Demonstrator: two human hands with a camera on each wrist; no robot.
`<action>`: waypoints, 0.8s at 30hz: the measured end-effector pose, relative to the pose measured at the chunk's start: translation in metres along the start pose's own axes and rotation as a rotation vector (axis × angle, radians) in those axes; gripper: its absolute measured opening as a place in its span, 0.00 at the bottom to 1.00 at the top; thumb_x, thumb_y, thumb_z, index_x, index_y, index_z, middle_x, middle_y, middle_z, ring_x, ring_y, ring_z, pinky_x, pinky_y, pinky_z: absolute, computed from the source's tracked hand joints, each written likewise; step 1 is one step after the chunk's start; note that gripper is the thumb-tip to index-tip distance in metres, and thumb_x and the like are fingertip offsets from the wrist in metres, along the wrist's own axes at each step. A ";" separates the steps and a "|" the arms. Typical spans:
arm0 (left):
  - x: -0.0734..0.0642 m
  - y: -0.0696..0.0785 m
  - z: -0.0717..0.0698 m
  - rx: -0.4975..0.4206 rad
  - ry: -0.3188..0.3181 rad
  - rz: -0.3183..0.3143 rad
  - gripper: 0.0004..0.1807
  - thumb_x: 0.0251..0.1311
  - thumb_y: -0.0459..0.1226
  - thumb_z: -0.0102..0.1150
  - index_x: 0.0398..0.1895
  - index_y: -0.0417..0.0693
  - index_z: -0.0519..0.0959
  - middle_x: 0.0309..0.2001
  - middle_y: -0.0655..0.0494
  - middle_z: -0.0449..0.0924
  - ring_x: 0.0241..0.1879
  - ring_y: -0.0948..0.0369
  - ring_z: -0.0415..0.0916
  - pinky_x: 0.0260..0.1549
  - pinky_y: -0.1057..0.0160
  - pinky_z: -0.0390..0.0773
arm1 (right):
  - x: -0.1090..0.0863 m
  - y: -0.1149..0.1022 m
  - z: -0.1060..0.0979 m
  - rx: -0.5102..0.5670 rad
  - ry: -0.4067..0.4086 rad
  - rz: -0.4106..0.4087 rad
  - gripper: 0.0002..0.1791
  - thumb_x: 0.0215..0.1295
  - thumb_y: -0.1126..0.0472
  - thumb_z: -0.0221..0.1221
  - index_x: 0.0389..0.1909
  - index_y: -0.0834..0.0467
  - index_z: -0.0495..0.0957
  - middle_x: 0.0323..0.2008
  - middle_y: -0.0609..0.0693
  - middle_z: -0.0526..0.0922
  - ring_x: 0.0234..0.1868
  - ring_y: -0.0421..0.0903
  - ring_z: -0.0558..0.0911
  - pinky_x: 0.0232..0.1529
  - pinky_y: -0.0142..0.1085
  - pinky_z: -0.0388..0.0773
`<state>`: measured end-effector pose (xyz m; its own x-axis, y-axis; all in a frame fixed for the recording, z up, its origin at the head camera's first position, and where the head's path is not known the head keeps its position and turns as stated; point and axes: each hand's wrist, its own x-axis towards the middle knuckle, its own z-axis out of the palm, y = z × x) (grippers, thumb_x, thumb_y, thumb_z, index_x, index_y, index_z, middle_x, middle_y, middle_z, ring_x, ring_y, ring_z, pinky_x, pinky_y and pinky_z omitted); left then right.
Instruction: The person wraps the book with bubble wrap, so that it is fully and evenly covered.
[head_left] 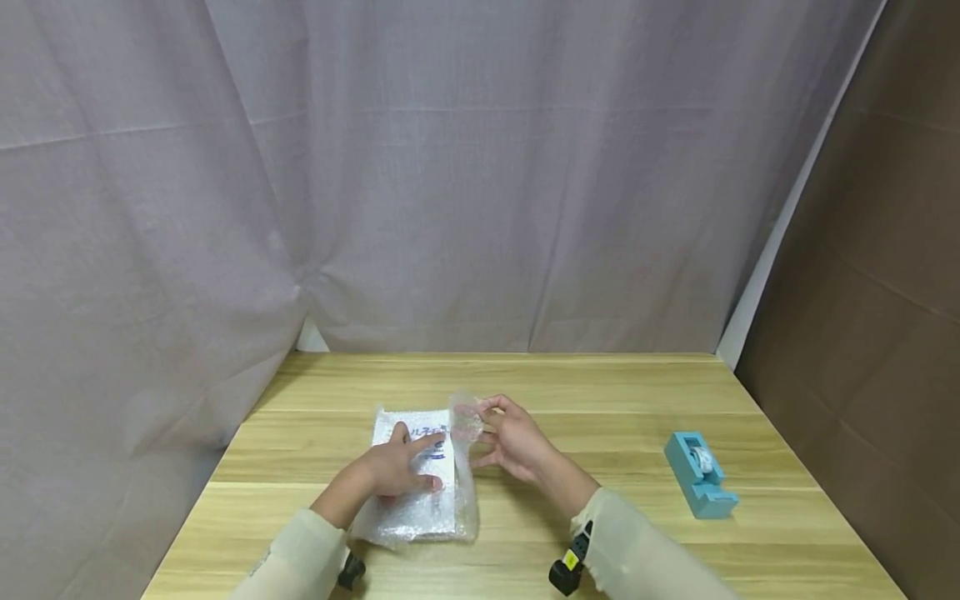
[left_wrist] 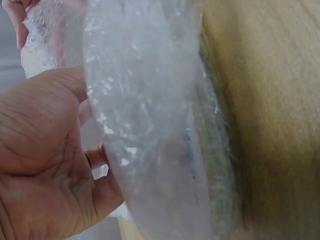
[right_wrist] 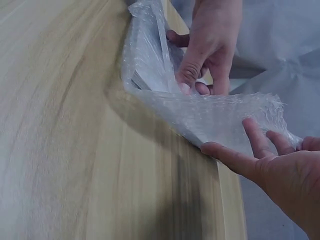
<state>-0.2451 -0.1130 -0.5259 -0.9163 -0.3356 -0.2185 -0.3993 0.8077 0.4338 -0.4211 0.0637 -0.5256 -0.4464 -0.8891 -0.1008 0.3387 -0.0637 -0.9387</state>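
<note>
bubble wrap [head_left: 467, 500] lies left of the tape dispenser [head_left: 685, 475] on the table [head_left: 585, 425], curtain [head_left: 450, 183] behind.

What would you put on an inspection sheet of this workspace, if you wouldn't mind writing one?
Surface: wood-grain table.
Job's things: white book-like item with blue lettering, lying in bubble wrap; flap raised at its right side.
Clutter: nothing seen; a blue tape dispenser stands apart, to the right.
Left hand: rests on the book-like item.
Right hand: holds the raised flap.
Cables: nothing seen.
Surroundings: grey curtain behind, brown cloth right.
</note>
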 end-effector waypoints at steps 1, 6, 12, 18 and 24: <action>0.000 0.000 0.000 0.002 0.000 0.000 0.47 0.66 0.57 0.76 0.86 0.72 0.66 0.58 0.44 0.65 0.29 0.57 0.77 0.28 0.58 0.80 | 0.000 0.001 0.002 0.001 -0.003 -0.001 0.06 0.90 0.62 0.43 0.54 0.58 0.67 0.81 0.66 0.71 0.70 0.69 0.83 0.63 0.82 0.76; 0.000 0.000 0.000 0.010 0.009 0.004 0.46 0.66 0.57 0.76 0.86 0.71 0.66 0.58 0.44 0.65 0.32 0.55 0.77 0.31 0.57 0.81 | 0.003 0.005 0.007 0.008 -0.013 -0.003 0.06 0.90 0.62 0.44 0.54 0.57 0.68 0.79 0.65 0.73 0.70 0.68 0.83 0.63 0.81 0.76; -0.001 0.001 -0.001 0.030 0.011 0.007 0.47 0.66 0.57 0.76 0.86 0.64 0.67 0.58 0.44 0.66 0.35 0.54 0.77 0.36 0.54 0.81 | 0.004 0.008 0.012 0.022 -0.031 0.006 0.06 0.90 0.61 0.44 0.54 0.57 0.68 0.80 0.63 0.73 0.71 0.68 0.82 0.64 0.82 0.75; 0.000 0.000 0.000 0.041 0.005 0.009 0.48 0.67 0.58 0.75 0.87 0.61 0.66 0.58 0.44 0.66 0.35 0.54 0.76 0.36 0.55 0.81 | 0.006 0.013 0.019 0.021 -0.042 0.009 0.06 0.90 0.61 0.44 0.53 0.57 0.68 0.81 0.63 0.72 0.71 0.69 0.82 0.63 0.82 0.76; 0.000 -0.001 0.000 0.055 0.003 0.004 0.49 0.66 0.60 0.75 0.87 0.59 0.66 0.60 0.43 0.66 0.34 0.55 0.77 0.34 0.56 0.81 | 0.008 0.017 0.024 0.003 -0.049 0.002 0.06 0.90 0.60 0.44 0.54 0.59 0.67 0.81 0.63 0.72 0.73 0.71 0.80 0.63 0.83 0.75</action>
<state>-0.2447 -0.1141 -0.5263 -0.9182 -0.3337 -0.2137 -0.3931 0.8346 0.3859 -0.3993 0.0448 -0.5347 -0.4048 -0.9103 -0.0868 0.3421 -0.0628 -0.9375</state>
